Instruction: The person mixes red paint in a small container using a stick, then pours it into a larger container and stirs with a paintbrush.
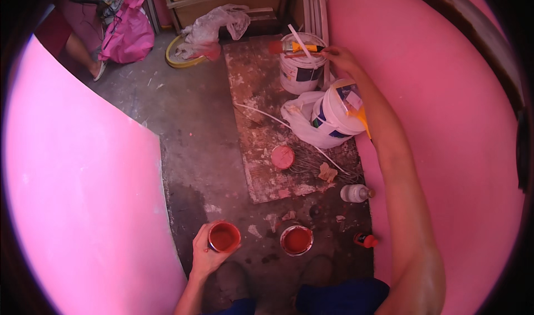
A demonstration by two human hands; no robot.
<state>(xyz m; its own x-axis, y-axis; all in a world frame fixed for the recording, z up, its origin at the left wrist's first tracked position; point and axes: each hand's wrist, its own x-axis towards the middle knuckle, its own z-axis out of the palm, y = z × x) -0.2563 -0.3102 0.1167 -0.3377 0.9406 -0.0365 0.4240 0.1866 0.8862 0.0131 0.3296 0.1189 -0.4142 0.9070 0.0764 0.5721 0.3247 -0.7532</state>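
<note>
My left hand (202, 258) is wrapped round a small can of red paint (224, 237), held upright with its open top facing me. Stretched far forward, my right hand (344, 60) pinches the handle end of a flat paintbrush (295, 47). The brush lies level over the top of a white bucket (300, 77), its red-stained bristles pointing left; whether it touches the rim I cannot tell. A white stick pokes up from that bucket. On the floor before my feet stands a second open can of red paint (296, 241).
A lidded white bucket (340, 112) in a plastic bag carries a yellow-handled tool (360, 117). A pink lid (282, 157) lies on a stained board (250, 165). A bottle (356, 193) and a red-capped container (365, 240) stand by the right pink wall (445, 148). Another person's leg (80, 52) shows far left.
</note>
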